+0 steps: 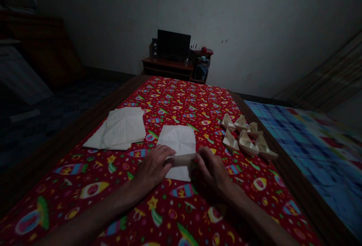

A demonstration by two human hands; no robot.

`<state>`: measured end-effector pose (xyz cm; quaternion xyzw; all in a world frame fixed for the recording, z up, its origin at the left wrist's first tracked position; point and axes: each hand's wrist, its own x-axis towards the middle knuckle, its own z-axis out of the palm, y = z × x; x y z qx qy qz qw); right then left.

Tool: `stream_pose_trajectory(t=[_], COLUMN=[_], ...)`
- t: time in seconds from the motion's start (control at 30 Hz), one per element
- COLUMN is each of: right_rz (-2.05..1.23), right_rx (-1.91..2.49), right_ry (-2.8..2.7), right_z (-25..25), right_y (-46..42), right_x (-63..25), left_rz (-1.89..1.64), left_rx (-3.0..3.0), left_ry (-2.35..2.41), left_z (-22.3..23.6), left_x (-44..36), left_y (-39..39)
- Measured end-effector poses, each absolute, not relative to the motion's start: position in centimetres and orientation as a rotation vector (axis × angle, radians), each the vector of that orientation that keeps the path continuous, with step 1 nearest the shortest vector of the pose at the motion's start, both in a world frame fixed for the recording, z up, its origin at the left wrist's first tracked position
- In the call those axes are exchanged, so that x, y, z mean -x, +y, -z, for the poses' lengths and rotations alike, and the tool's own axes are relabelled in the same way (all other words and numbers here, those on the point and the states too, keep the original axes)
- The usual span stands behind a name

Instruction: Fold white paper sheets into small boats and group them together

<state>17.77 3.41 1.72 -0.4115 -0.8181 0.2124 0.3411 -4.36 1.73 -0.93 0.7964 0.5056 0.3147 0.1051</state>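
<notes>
A narrow folded strip of paper (183,160) stretches between my two hands, close above the cloth. My left hand (154,165) pinches its left end, fingers bent over the edge. At the other end, the fingertips of my right hand (213,167) are closed on the strip. Under and behind it lies a white sheet of paper (178,137) with crease lines fanning from its middle. Whether strip and sheet are one piece, I cannot tell. Several folded paper boats (249,143) stand grouped to the right of my right hand.
A loose stack of paper sheets (121,127) lies to the left on the red patterned cloth (186,104). Dark wooden edges border the cloth. A blue checked bedspread (283,132) is at the right. A monitor (174,44) stands on a desk by the far wall.
</notes>
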Motion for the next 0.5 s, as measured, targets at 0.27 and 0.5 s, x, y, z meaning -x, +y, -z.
stream_pose_trajectory(t=[0.27, 0.5], right_rz=[-0.73, -0.913], right_rx=[1.132, 0.967], right_ry=[-1.658, -1.667], right_z=[-0.7, 0.0], right_y=[5.1, 5.6], right_x=[-18.3, -18.1], left_rz=[-0.854, -0.852], left_rx=[-2.375, -2.014], left_ry=[1.948, 1.785], left_z=[1.3, 0.6], left_x=[7.7, 6.2], left_y=[3.5, 5.0])
